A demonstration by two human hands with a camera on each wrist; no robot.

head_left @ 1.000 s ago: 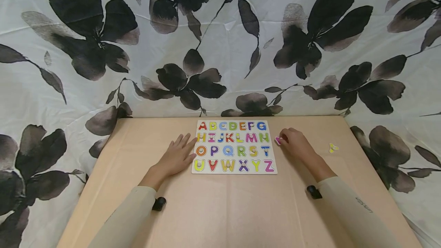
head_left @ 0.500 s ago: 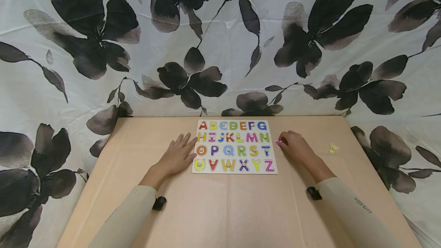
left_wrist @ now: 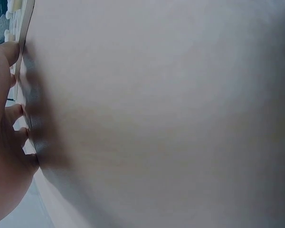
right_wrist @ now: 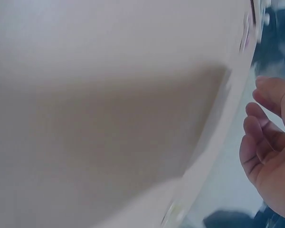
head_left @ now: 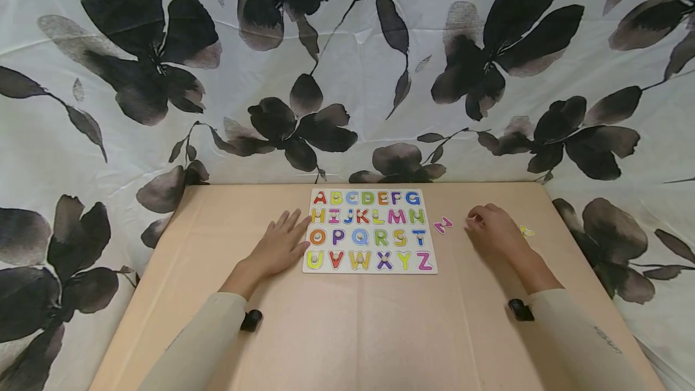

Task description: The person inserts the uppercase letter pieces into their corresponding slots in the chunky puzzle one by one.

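In the head view a white alphabet puzzle board (head_left: pixel 371 265) lies on the table, with colourful letters in rows. My left hand (head_left: pixel 279 243) lies with fingers spread at the board's left edge, its thumb and fingertips touching that side. Just right of the board rests a pink zigzag letter piece (head_left: pixel 442 225). Farther right, above the table, is my right hand (head_left: pixel 496 231), fingers loosely bent with nothing between them; the right wrist view shows the same hand (right_wrist: pixel 270 142). Beyond it a yellow letter piece (head_left: pixel 526 231) lies on the table, partly overlapped by the hand.
A light tan table (head_left: pixel 358 330) spreads beneath both arms. Behind and around it hangs white cloth (head_left: pixel 374 155) with black flowers. A small black wrist camera (head_left: pixel 251 320) sits at the left cuff, another camera (head_left: pixel 521 310) at the right.
My right hand has let go of the pink letter piece, leaving it beside the board, and moved right toward the yellow piece. My left hand stays at the board's edge.
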